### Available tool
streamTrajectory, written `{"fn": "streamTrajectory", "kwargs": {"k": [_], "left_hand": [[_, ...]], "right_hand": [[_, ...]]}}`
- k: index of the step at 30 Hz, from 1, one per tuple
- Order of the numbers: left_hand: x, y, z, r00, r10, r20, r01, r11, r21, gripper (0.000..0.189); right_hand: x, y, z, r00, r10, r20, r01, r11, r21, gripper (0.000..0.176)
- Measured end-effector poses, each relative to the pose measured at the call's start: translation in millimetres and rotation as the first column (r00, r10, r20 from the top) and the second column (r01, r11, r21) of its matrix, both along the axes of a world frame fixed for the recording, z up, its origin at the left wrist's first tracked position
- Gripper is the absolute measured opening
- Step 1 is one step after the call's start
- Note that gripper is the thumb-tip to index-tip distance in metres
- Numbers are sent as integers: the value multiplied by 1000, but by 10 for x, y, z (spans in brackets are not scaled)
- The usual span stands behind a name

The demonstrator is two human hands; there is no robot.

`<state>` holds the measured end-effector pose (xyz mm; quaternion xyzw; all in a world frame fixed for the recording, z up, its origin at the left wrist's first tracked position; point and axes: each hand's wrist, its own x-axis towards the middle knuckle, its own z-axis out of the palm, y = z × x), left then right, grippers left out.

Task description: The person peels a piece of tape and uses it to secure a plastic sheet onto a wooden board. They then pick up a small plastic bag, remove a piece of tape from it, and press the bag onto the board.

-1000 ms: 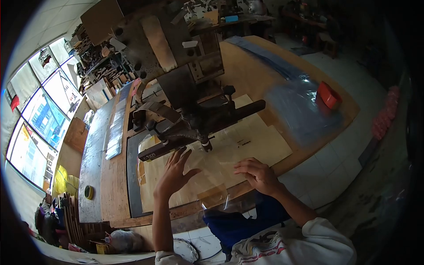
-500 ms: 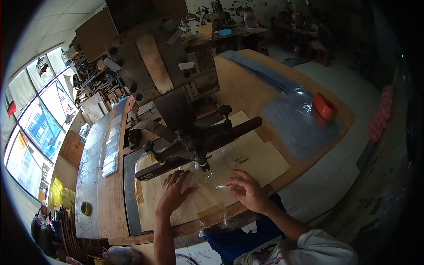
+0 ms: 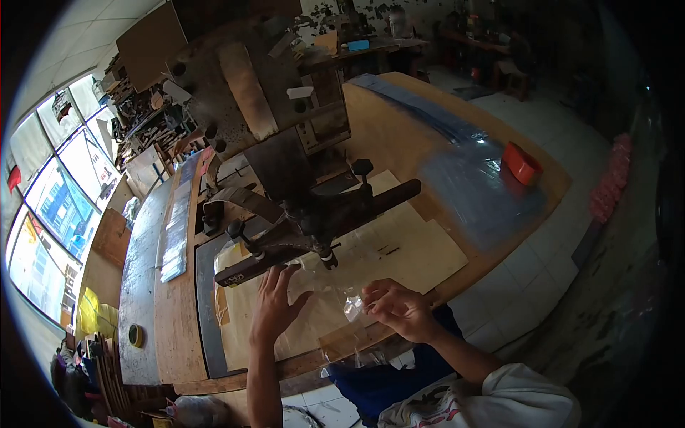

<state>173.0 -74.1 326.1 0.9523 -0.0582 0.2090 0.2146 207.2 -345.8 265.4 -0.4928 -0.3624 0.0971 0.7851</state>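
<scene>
My left hand (image 3: 278, 307) lies flat with thumb and fingers apart on a clear plastic sheet (image 3: 325, 303), its fingertips close to the dark metal bar (image 3: 385, 202) of a press. To its right, my right hand (image 3: 401, 312) is closed, with bent fingers pinching the sheet's crumpled, shiny edge. The thin sheet is hard to trace; it covers part of a pale board (image 3: 421, 250) and hangs over the front edge of the table. Above the board stands the machine's worn metal head (image 3: 242, 93), with screw knobs on the bar.
On the right of the wooden table (image 3: 389, 118) lie a stack of bluish plastic sheets (image 3: 471, 192) and a red tape-like ring (image 3: 522, 165). Plastic strips (image 3: 177, 242) lie on the left bench, with a small tape roll (image 3: 136, 335) near its front.
My right hand has curled its fingers and gathered the clear sheet's edge, which now glints beside it. My left hand stays nearly in place, slightly lower relative to the bar.
</scene>
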Motion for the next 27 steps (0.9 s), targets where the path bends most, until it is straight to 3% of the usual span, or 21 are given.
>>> {"fn": "streamTrajectory", "kwargs": {"k": [2,5,9,12,16,18,21,25,27], "left_hand": [[23,35,-36,1000,-14,18,13,999,46,39],[18,101,-108,999,-8,-37,9,999,37,36],[33,106,-104,998,5,-65,-4,1000,16,31],[38,110,-127,996,24,-86,-31,996,-81,29],[-5,86,-32,997,-79,-14,78,995,-68,30],[11,102,-24,982,-180,63,183,983,-29,32],[28,141,-81,968,-253,2,252,965,-69,33],[33,157,-101,972,-234,-22,232,970,-75,33],[5,150,-152,983,-157,-92,149,985,-86,36]], "right_hand": [[8,106,-18,995,-81,53,84,995,-52,17],[24,225,64,965,-246,92,262,898,-354,32],[-23,432,54,991,-85,106,126,872,-473,49],[-79,447,144,989,143,34,-112,882,-459,48],[-73,305,204,918,395,-25,-363,814,-453,30],[-63,236,210,920,393,18,-353,845,-401,21],[-21,143,178,938,320,131,-270,915,-299,15],[64,-83,186,980,154,128,-120,963,-240,12],[147,-222,72,985,-30,169,87,938,-336,13]]}}
